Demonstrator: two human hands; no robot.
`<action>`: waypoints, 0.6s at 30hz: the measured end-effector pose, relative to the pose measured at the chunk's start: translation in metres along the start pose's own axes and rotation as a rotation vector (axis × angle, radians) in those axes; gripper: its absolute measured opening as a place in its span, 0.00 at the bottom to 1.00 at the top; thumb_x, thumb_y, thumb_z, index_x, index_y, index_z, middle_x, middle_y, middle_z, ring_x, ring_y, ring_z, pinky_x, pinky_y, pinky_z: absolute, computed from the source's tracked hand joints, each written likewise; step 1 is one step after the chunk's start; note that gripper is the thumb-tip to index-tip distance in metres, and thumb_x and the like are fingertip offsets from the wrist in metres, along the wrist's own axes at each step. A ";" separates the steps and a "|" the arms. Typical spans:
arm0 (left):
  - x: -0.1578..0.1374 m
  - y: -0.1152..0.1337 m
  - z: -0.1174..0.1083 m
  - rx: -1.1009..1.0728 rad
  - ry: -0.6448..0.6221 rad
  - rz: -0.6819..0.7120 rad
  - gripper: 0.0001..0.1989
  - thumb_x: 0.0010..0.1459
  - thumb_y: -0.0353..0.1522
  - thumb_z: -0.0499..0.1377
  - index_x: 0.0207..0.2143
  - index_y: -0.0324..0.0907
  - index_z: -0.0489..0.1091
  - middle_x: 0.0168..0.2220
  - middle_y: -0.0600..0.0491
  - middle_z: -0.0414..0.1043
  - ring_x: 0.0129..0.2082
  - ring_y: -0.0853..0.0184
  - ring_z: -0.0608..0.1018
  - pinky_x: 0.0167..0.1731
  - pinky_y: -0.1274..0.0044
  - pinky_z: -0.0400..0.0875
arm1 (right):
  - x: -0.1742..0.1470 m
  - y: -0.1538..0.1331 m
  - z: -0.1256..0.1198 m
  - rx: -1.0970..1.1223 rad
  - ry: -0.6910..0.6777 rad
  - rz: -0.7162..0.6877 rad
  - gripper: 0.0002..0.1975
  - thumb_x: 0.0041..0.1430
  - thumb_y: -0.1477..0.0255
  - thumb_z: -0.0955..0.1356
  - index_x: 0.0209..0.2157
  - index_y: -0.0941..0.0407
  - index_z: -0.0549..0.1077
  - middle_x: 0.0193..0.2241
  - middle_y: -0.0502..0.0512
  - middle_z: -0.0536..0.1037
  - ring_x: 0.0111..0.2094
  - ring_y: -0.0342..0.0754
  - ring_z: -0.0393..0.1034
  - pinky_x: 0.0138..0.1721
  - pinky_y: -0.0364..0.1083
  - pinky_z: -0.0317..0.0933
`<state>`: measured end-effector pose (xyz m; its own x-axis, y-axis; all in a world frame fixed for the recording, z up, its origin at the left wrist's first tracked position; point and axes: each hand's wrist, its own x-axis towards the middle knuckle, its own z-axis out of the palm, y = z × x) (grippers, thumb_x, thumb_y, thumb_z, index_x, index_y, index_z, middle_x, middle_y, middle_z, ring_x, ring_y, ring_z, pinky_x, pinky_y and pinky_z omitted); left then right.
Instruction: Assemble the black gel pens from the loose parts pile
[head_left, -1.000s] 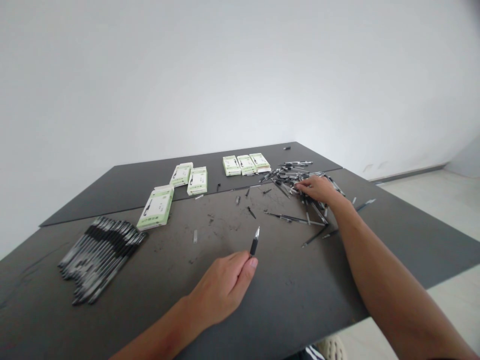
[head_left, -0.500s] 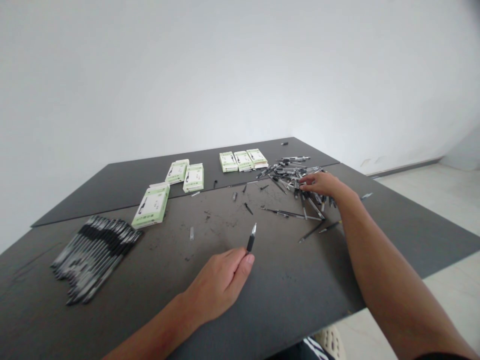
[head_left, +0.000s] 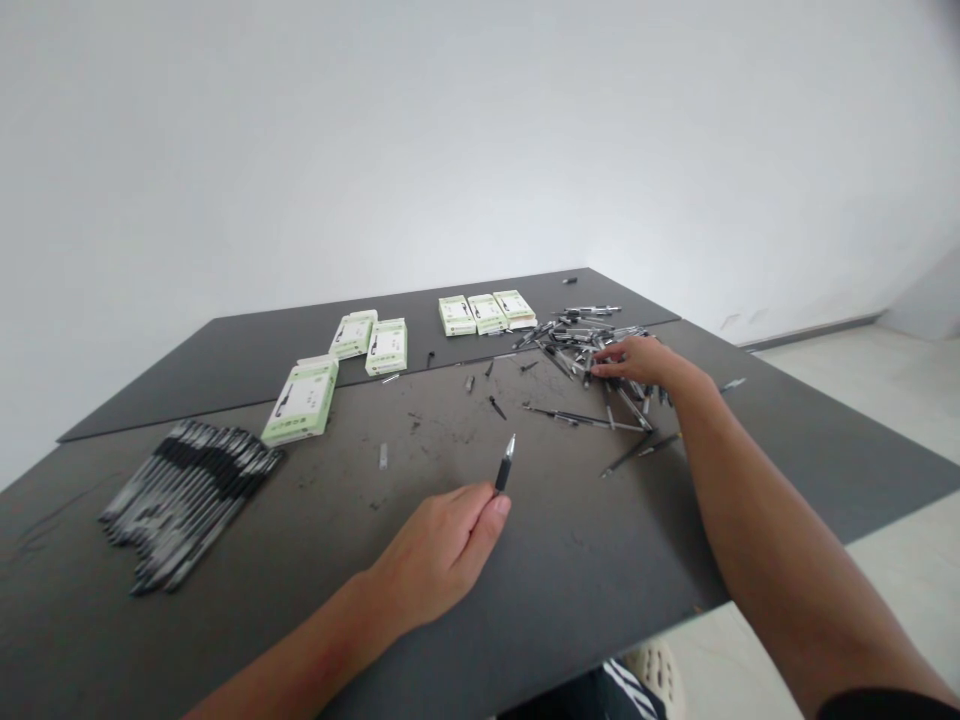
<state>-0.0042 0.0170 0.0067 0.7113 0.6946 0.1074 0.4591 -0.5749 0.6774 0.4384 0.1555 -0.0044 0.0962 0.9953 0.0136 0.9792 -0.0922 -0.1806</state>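
Observation:
My left hand (head_left: pixel 442 548) is closed around a gel pen (head_left: pixel 505 467). Its silver tip and black grip stick out upward past the thumb, uncapped; the rest is hidden in the fist. Farther off to the right, my right hand (head_left: pixel 634 362) reaches over a heap of loose pen parts (head_left: pixel 577 335), with black and clear pieces jumbled together. Its fingers are stretched out and touch the pieces at the near side of the heap. I cannot see anything held in them. At the left lies a flat row of black pens (head_left: pixel 191 500), side by side.
Green and white pen boxes (head_left: pixel 302 400) lie left of centre, and more boxes (head_left: pixel 487 313) stand farther back. Small dark pieces (head_left: pixel 496 406) and a clear cap (head_left: pixel 383 457) are scattered mid-table. A seam crosses the dark table (head_left: pixel 577 590); a white wall rises behind.
My right hand has shifted slightly left over the heap, its fingers stretched farther out. The left hand keeps its hold on the pen. The whole view has tilted a little.

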 end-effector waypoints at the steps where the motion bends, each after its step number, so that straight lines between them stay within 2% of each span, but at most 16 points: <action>1: 0.000 0.000 0.000 0.000 0.002 -0.002 0.20 0.79 0.41 0.45 0.31 0.45 0.58 0.27 0.58 0.63 0.27 0.66 0.69 0.31 0.73 0.58 | 0.000 0.000 0.000 0.007 0.008 -0.002 0.31 0.55 0.41 0.71 0.52 0.44 0.86 0.46 0.57 0.87 0.48 0.63 0.80 0.49 0.55 0.69; 6: 0.000 0.003 -0.001 0.000 -0.001 -0.003 0.20 0.79 0.41 0.45 0.31 0.45 0.58 0.27 0.58 0.62 0.27 0.66 0.69 0.31 0.73 0.58 | -0.002 -0.006 -0.004 0.074 0.044 -0.022 0.28 0.52 0.49 0.76 0.50 0.49 0.86 0.49 0.58 0.86 0.51 0.63 0.80 0.51 0.54 0.70; 12: 0.001 0.003 -0.001 -0.008 -0.001 -0.002 0.21 0.78 0.42 0.45 0.30 0.45 0.58 0.27 0.57 0.63 0.28 0.66 0.69 0.31 0.73 0.58 | -0.005 -0.019 -0.007 0.178 0.051 -0.056 0.18 0.51 0.63 0.77 0.45 0.51 0.85 0.44 0.55 0.87 0.46 0.57 0.82 0.46 0.50 0.72; 15: 0.001 0.002 0.000 -0.019 0.003 0.001 0.20 0.79 0.42 0.45 0.31 0.45 0.59 0.27 0.58 0.62 0.28 0.66 0.69 0.32 0.73 0.58 | -0.006 -0.023 -0.010 0.224 0.073 -0.058 0.16 0.51 0.66 0.77 0.43 0.53 0.84 0.40 0.55 0.87 0.41 0.55 0.82 0.43 0.50 0.71; 18: 0.001 0.001 0.001 -0.048 0.039 0.001 0.21 0.79 0.42 0.45 0.31 0.45 0.60 0.27 0.58 0.62 0.28 0.66 0.69 0.32 0.73 0.58 | -0.009 -0.034 -0.019 0.259 0.139 -0.057 0.15 0.54 0.64 0.76 0.43 0.53 0.82 0.39 0.56 0.87 0.41 0.56 0.82 0.45 0.52 0.71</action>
<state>-0.0024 0.0164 0.0067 0.6901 0.7108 0.1359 0.4314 -0.5548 0.7114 0.4079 0.1486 0.0198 0.0835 0.9832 0.1624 0.9074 -0.0077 -0.4202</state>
